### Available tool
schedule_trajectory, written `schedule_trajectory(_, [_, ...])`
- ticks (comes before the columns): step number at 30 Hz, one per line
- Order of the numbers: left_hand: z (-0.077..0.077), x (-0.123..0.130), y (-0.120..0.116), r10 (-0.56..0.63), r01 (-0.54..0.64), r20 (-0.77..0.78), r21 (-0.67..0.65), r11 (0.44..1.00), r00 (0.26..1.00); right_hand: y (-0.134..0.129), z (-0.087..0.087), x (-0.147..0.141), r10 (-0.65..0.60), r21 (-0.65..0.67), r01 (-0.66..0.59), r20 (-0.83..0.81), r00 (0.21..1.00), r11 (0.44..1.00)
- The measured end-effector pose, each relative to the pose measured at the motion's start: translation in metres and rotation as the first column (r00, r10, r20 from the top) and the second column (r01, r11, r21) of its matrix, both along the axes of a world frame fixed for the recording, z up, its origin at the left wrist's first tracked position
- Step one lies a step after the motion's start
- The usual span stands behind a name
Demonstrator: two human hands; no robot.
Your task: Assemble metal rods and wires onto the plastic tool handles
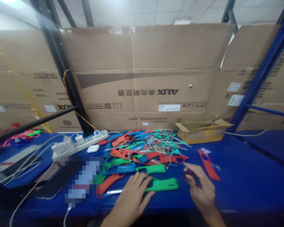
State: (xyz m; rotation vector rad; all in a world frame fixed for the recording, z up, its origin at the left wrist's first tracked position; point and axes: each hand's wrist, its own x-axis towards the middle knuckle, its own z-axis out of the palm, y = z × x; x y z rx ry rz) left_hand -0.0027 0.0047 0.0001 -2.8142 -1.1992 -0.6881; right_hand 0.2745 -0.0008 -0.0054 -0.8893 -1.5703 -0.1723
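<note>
Lighter, green, lies flat on the blue table in front of us, its metal tube pointing left. Our left hand is closed over its handle, fingers on top and thumb on the near side. Our right hand pinches a small dark tool between thumb and fingers, its thin shaft aimed at the lighter's right end; we cannot tell whether the tip touches. Just beyond, we see a green casing and a heap of coloured parts. Near our right hand lies a red casing; behind stands an open box. Leftward lie a power strip and a white case.
</note>
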Motion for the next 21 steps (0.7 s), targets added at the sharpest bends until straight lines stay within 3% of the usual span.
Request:
schedule_trajectory(8, [0.0,-0.0001,0.0,0.007,-0.007,-0.008,-0.006,1.0,1.0,-0.0022,-0.0071,-0.0015,-0.005,-0.075,0.002,-0.043,0.999,0.997])
schedule_trajectory(15, [-0.0005,0.0,-0.0011,0.002,-0.002,0.011,0.014,1.0,1.0,0.0023,-0.0065,-0.0008,-0.075,-0.015,0.074,-0.098,0.992,0.997])
schedule_trajectory(21, [-0.0017,-0.0008,-0.0007,-0.001,0.0,0.026,0.033,0.999,1.0,0.0001,-0.0028,-0.0006,0.019,-0.019,-0.02,-0.052,0.998,1.0])
